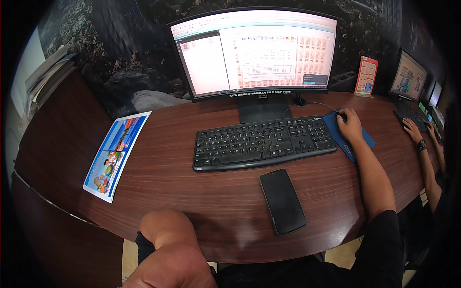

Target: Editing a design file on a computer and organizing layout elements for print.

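My right hand point(350, 126) lies over a dark computer mouse point(341, 116), fingers curved around it. Only a little of the mouse shows beneath them. Under it is a blue mouse pad point(366, 140). Just left of the pad sits a wide black keyboard point(264, 144). My left arm is bent at the lower left, elbow on the desk's near edge; its hand is out of the picture. Behind the keyboard stands a curved monitor point(201, 62), its bright screen showing a window over a page of repeated small reddish tiles. A black smartphone point(282, 201) lies face up, screen dark, nearer me.
A colourful blue-bordered printed sheet point(116, 156) lies on the wooden desk point(158, 177) at the left. Piled papers point(45, 79) top the left partition. A red desk calendar point(366, 77) stands right of the monitor. Farther right, another person's hands point(414, 130) are near a second keyboard and monitor point(408, 77).
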A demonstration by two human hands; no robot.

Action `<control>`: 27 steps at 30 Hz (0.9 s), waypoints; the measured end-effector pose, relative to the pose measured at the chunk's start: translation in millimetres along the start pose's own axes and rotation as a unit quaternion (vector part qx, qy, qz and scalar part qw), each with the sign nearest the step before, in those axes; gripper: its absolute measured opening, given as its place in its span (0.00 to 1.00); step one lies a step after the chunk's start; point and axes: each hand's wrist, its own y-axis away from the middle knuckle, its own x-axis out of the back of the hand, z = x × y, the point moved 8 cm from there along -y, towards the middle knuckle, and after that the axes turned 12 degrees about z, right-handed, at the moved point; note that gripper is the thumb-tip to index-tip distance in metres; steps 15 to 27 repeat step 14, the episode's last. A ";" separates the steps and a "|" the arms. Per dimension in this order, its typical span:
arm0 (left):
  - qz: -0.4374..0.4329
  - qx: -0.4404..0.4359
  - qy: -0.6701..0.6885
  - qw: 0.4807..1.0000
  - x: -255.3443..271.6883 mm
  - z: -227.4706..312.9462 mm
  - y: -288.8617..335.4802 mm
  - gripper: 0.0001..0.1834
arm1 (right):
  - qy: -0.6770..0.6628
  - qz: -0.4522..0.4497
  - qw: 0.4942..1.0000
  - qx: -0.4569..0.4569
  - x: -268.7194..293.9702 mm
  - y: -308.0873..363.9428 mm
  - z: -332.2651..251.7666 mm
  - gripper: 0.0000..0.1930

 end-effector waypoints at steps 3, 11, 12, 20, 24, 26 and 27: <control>-0.003 -0.002 -0.010 1.000 -1.3 0.9 -2.4 0.09 | -0.005 0.000 1.000 -0.003 -1.6 -0.4 -0.8 0.13; -0.001 -0.003 -0.015 1.000 0.4 1.2 -0.2 0.09 | -0.012 0.017 1.000 -0.002 2.8 0.6 -1.6 0.14; -0.002 0.000 0.000 1.000 0.9 0.9 -0.7 0.09 | -0.005 0.009 1.000 -0.002 1.4 0.9 -1.5 0.14; -0.002 0.002 0.014 1.000 1.6 0.3 -1.4 0.09 | 0.002 0.003 1.000 -0.006 -1.5 -0.4 2.4 0.15; -0.002 0.002 0.014 1.000 1.6 0.3 -1.4 0.09 | 0.002 0.003 1.000 -0.006 -1.5 -0.4 2.4 0.15; -0.002 0.002 0.014 1.000 1.6 0.3 -1.4 0.09 | 0.002 0.003 1.000 -0.006 -1.5 -0.4 2.4 0.15; -0.002 0.002 0.014 1.000 1.6 0.3 -1.4 0.09 | 0.002 0.003 1.000 -0.006 -1.5 -0.4 2.4 0.15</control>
